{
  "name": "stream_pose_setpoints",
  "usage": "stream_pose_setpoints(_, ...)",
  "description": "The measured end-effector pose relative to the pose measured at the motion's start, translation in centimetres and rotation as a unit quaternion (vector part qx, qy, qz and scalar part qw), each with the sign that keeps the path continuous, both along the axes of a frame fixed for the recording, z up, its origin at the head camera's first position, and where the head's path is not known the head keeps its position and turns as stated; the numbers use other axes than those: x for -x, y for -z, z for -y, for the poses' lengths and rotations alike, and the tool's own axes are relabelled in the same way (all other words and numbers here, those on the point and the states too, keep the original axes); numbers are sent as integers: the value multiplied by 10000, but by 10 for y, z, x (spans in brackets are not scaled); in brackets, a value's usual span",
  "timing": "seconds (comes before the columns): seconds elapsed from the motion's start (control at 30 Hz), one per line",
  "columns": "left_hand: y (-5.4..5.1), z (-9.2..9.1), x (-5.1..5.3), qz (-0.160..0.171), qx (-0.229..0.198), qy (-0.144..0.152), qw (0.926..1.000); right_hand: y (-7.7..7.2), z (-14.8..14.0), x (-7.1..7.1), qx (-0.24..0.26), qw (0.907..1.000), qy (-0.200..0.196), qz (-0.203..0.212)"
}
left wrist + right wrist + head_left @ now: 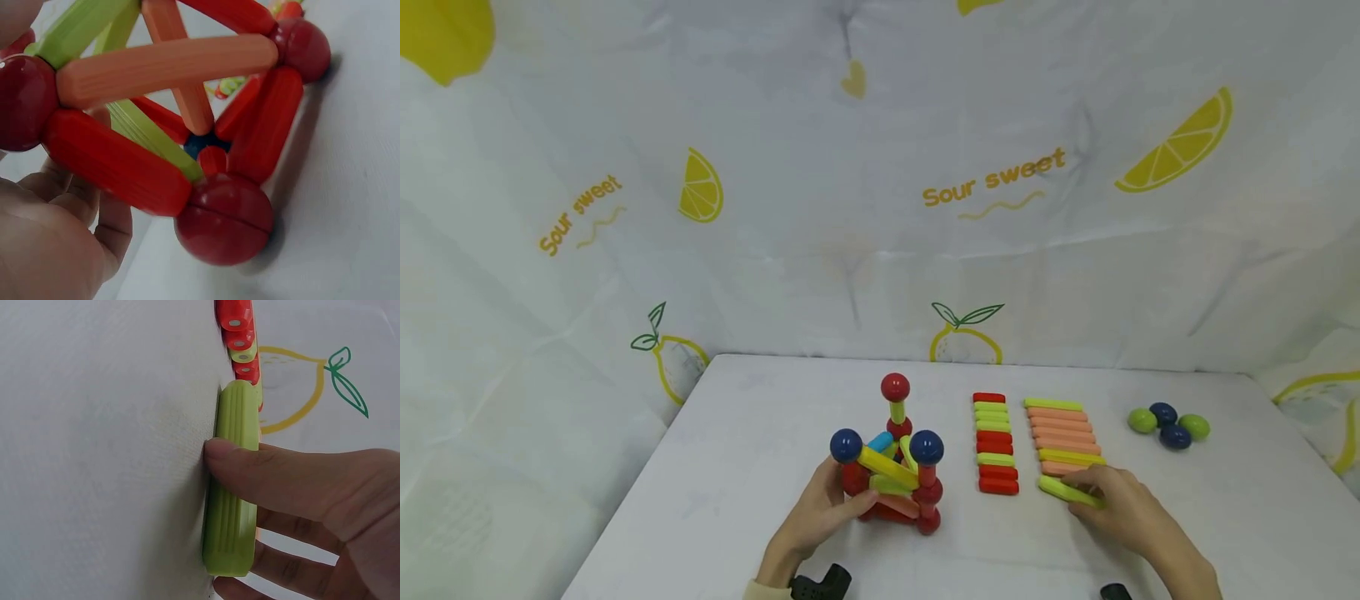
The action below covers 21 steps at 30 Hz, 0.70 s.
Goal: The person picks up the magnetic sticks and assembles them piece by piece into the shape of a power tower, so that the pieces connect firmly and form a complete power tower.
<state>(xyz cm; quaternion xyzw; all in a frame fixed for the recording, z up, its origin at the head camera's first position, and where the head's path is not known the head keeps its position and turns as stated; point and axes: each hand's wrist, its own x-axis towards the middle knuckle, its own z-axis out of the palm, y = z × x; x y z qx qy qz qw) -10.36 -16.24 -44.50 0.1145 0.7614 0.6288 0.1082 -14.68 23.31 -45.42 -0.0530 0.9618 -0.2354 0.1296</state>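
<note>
a white sheet [805,292] hangs behind, printed with yellow lemons and "sour sweet" lettering; before it stands a white table [715,442].

near the table's front, left of its middle, is the frame [891,467], built of balls and rods in red, light green, orange, yellow and blue; two blue balls [928,447] sit high at its near side, one red ball [895,387] tops its far post; whether every lower ball bears on the table cannot be told.

left hand [820,510]: grip closed about the frame's left side, thumb across the near face, other fingers behind; right hand [1122,504]: grip narrow, holding a light green rod [1062,489] between thumb and fingers.

right of the frame lie two columns of rods, set side by side; the long rods [1064,435] are mostly orange, with one yellow and a light green one at the far end; the short rods [995,437], between these and the frame, are red and light green.

four loose balls [1175,437], two blue and two green, lie clustered at the right.

the held rod is at the near end of the long column, slightly askew to it; contact with the table cannot be confirmed.
</note>
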Motion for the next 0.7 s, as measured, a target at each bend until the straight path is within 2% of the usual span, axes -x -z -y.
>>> stream_pose_setpoints(0.07, 2, 2, -1, -158, 187, 1, 9997, 0, 1, 0, -9, 10000, -6, 1)
stream_pose_setpoints(0.23, 6, 7, 1, -809, 603, 16, 9949, -2, 2, -1, -3, 10000, 1, 35)
stream_pose_setpoints(0.3, 5, 9, 2, -945, 688, 36, 9931, -2, 3, -1, 1, 10000, -14, 41)
stream_pose_setpoints(0.53, -5, 21, 8, -1074, 1081, 525, 9869, -12, 12, 0, -135, 9995, -251, -109)
stream_pose_setpoints(0.7, -11, 25, 14, -1049, 1357, 643, 9831, -32, 30, 1, 248, 9976, -528, -383)
